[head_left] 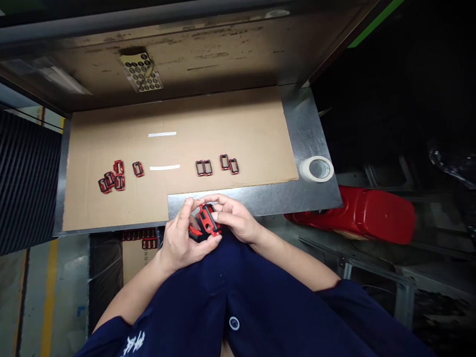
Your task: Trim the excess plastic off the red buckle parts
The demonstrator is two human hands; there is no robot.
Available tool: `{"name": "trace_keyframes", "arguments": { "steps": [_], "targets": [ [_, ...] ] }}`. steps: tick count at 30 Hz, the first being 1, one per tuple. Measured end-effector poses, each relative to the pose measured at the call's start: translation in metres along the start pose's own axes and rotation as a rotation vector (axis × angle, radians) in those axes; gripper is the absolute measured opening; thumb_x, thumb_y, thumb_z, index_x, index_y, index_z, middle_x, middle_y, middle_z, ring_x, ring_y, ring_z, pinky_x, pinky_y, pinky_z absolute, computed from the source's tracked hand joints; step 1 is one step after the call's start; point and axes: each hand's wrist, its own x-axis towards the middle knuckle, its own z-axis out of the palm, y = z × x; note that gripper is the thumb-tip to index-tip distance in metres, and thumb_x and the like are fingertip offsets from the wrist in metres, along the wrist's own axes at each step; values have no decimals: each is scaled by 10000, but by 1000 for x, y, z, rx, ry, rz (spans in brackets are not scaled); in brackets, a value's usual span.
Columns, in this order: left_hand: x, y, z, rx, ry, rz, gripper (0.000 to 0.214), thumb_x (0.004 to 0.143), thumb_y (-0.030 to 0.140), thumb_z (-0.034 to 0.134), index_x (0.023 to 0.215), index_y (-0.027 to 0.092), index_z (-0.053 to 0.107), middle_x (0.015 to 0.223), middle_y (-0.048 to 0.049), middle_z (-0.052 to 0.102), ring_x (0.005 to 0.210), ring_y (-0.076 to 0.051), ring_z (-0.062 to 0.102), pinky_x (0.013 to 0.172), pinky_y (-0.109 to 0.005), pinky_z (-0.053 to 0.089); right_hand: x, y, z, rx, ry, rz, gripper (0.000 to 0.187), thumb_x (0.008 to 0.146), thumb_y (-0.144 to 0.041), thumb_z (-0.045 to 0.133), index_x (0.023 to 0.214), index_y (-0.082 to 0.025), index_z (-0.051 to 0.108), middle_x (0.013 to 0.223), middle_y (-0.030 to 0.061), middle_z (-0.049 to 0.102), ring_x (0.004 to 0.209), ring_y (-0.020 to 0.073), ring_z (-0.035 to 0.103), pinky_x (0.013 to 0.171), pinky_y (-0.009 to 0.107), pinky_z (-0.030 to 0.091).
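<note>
Close to my body, just off the table's front edge, my left hand (179,242) and my right hand (237,218) meet around a red and black rectangular plastic frame (207,219). It is tilted, with a round hole and a small square opening showing on its red side. My left thumb and fingers grip it from the left, and my right fingers and thumb pinch its upper right side. In my left palm lies a second red and black piece (195,232), partly hidden by the fingers.
Similar frames lie on the cardboard (256,134): a cluster (119,182) with a single one (138,169) at left, and two pairs, one (204,167) near the middle. A tape roll (317,169) sits at the right edge. Below left, a box holds more frames (149,243).
</note>
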Motion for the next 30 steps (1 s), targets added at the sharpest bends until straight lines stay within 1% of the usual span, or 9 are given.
{"name": "trace_keyframes", "arguments": {
  "steps": [3,6,10,14,17,20,22,27,30],
  "targets": [
    [0,0,-2,-95,13,-60,994,837,372,746,1613,205,148,1292,-200,680,590,-110,660,511,-239,581,-1,1,-6,140,-99,94,409,782,-331,753,1136,-153,652,843,23,721,732,142,678,675,241,535],
    [-1,-1,-4,-164,6,-100,988,834,346,747,1612,215,154,1333,-210,652,629,-111,672,530,-237,586,-2,2,-9,185,-156,183,448,729,-369,823,1070,-113,685,875,53,726,742,146,677,678,246,541],
    [-3,-2,-6,-165,1,-134,987,816,305,756,1608,225,173,1352,-207,638,638,-107,665,526,-232,580,-1,1,-8,186,-112,156,521,691,-368,894,1094,-119,674,842,37,740,694,126,681,676,237,542],
    [-1,-1,-8,-114,-47,-161,956,810,272,729,1601,210,196,1326,-186,645,661,-115,657,512,-227,573,1,0,-4,142,-91,106,482,697,-347,906,1062,-141,670,725,-19,701,617,103,648,645,223,525],
    [1,0,-9,-54,-100,-145,898,804,270,717,1576,165,270,1273,-179,648,766,-164,687,645,-299,628,1,-1,-2,131,-87,85,443,695,-325,910,1024,-149,672,725,-32,692,606,85,629,640,209,509],
    [2,0,-9,-18,-149,-146,788,805,288,717,1507,141,389,1258,-179,630,1058,-267,689,868,-409,628,1,-1,-1,101,-83,80,419,686,-295,916,995,-153,671,737,-40,690,618,71,621,653,194,493],
    [1,0,-9,-25,-171,-168,725,803,308,727,1454,148,451,1280,-177,610,1172,-297,651,951,-448,601,0,-1,-1,61,-78,81,408,683,-283,917,981,-155,670,726,-49,676,616,66,610,658,193,484],
    [-3,-6,-11,-100,-194,-252,682,792,364,767,1398,186,509,1302,-159,586,1185,-295,641,992,-483,579,-1,-3,1,-9,-48,76,415,697,-334,906,1000,-158,681,690,-57,640,612,76,588,669,220,481],
    [-8,-12,-12,-241,-186,-304,713,784,445,789,1397,210,510,1330,-161,593,1220,-315,629,1012,-505,563,1,-2,-7,-34,-15,34,431,764,-433,841,1059,-164,679,676,-41,644,625,102,603,677,254,498]
  ]
}}
